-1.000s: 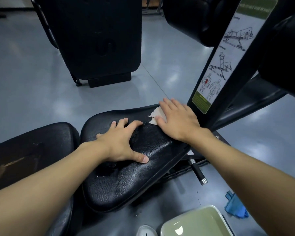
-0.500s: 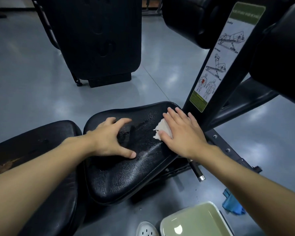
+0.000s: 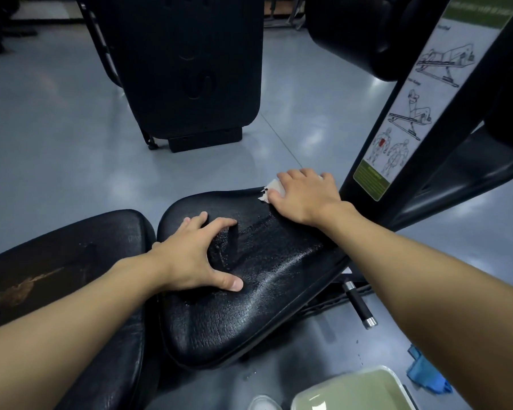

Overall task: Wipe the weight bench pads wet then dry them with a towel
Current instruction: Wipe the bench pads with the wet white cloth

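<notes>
Right hand (image 3: 305,196): fingers flat, gripping nothing, pressed white wipe (image 3: 270,189) onto far rim of seat pad (image 3: 249,315). Left hand (image 3: 190,261): fingers splayed, empty, braced pad. We judged the risks: ragged wipe slipping off rim just beyond fingers; bracing fingers skidding on wet film.

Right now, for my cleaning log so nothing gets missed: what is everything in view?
seat pad: one, black, centre, wet streaks
second bench pad: one, black, left of seat pad
wipe: one, white, seat pad's far edge
exercise label: one, white and green, on frame post
adjustment handle: one, black, silver tip, below seat pad
basin: one, pale green, bottom right
cloth: one, blue, right of basin
upright pad: one, black, far centre
left hand: one, rests on seat pad
right hand: one, presses wipe
</notes>
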Available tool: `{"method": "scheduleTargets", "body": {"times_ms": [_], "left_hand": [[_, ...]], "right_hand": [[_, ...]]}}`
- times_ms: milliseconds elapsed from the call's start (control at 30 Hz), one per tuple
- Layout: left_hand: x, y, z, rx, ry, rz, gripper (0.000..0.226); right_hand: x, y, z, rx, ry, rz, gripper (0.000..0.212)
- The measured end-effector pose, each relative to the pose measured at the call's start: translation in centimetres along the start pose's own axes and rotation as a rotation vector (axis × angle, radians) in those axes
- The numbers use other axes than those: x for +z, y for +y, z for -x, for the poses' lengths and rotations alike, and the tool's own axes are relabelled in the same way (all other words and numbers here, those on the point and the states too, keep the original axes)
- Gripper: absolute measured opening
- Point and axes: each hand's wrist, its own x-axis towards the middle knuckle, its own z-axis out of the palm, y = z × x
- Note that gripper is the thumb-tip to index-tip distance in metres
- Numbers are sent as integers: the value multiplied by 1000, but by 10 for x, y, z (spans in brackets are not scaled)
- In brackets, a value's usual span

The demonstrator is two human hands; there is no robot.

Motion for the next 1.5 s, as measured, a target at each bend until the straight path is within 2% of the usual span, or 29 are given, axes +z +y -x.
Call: {"method": "scheduleTargets", "body": {"times_ms": [267,500,667,800,1033,1167,1367,1500], "left_hand": [[2,-2,1,1,20,18,124],[2,-2,3,-3,26,12,124],[-2,-1,13,-13,7,-44,114],[-7,-12,13,17,-43,-69,122],[-7,-12,6,34,-34,-53,118],[-5,-14,7,32,-26,-36,120],[-2,-18,6,52,-9,15,124],[-1,-18,6,60,-1,20,126]], "right_hand": [[16,0,63,-98,56,30,63],[43,-6,127,-133,249,17,64],[36,-8,113,-118,190,21,69],[21,-12,77,-109,68,13,67],[10,-29,1,-74,-36,43,67],[10,-33,4,-73,-20,51,64],[21,-31,64,-142,57,28,65],[35,-31,110,-167,184,33,70]]}}
